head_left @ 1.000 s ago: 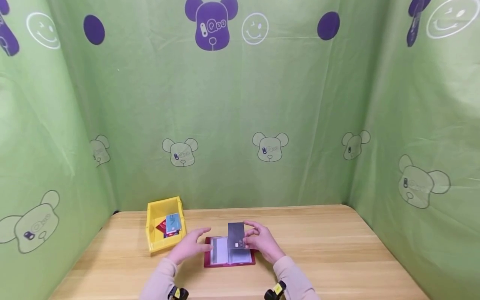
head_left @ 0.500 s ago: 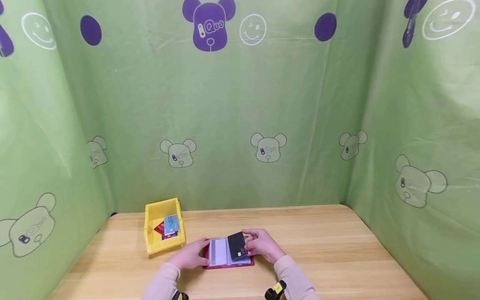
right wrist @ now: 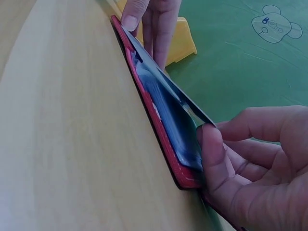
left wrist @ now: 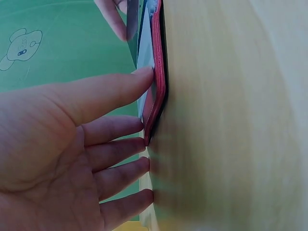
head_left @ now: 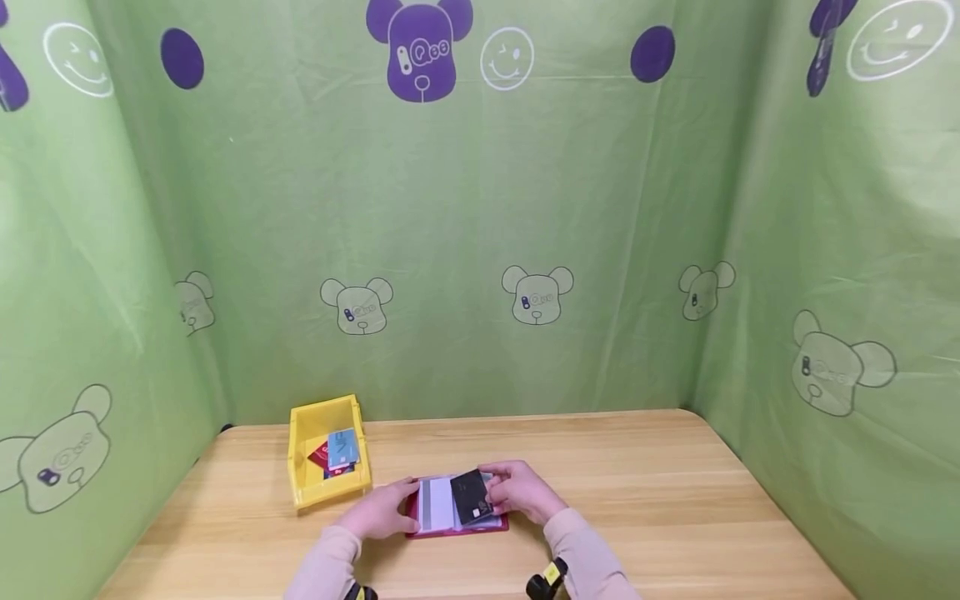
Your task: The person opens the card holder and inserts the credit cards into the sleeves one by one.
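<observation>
Two hands working a dark card at a red card holder lying open on the wooden table.

The left hand (head_left: 378,510), fingers straight, is pressing the red card holder (head_left: 456,507) at its left edge; the right hand (head_left: 522,492) is pinching a dark card (head_left: 471,497) over the sleeves. The card's face is too small to read, and the yellow bin (head_left: 327,450) is partly hiding its cards.

Black card (head_left: 471,497) tilted over open red card holder (head_left: 457,523) on table.
</observation>
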Demonstrator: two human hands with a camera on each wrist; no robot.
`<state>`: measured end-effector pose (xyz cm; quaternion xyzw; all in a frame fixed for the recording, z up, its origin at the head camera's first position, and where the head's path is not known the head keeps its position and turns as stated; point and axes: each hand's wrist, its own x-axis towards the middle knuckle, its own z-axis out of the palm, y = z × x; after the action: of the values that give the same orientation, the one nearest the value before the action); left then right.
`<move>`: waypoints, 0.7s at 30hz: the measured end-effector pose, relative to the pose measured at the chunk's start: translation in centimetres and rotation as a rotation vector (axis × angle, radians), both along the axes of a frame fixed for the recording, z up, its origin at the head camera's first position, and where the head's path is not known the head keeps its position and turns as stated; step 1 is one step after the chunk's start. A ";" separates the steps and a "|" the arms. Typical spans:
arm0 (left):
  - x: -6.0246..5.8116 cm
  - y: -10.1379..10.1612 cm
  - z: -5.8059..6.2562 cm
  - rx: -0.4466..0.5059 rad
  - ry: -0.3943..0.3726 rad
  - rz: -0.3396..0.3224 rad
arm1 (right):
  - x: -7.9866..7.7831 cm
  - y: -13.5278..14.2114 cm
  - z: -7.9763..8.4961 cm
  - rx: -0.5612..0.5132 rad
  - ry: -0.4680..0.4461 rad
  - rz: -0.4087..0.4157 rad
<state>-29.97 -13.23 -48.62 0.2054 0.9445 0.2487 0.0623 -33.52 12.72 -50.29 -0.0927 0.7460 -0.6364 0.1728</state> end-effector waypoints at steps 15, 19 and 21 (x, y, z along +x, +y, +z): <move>-0.1 -0.1 -0.1 0.012 -0.011 0.010 | -0.3 -1.3 0.6 0.094 0.018 -0.022; -0.2 -0.1 -0.3 0.019 -0.012 0.013 | -0.2 -1.3 0.9 0.107 0.020 -0.021; -0.2 -0.1 -0.3 0.020 -0.013 0.017 | -0.3 -1.2 0.9 0.117 0.022 -0.021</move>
<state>-30.15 -13.33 -48.95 0.1962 0.9433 0.2599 0.0645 -33.78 11.54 -49.35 -0.0815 0.7847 -0.5924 0.1631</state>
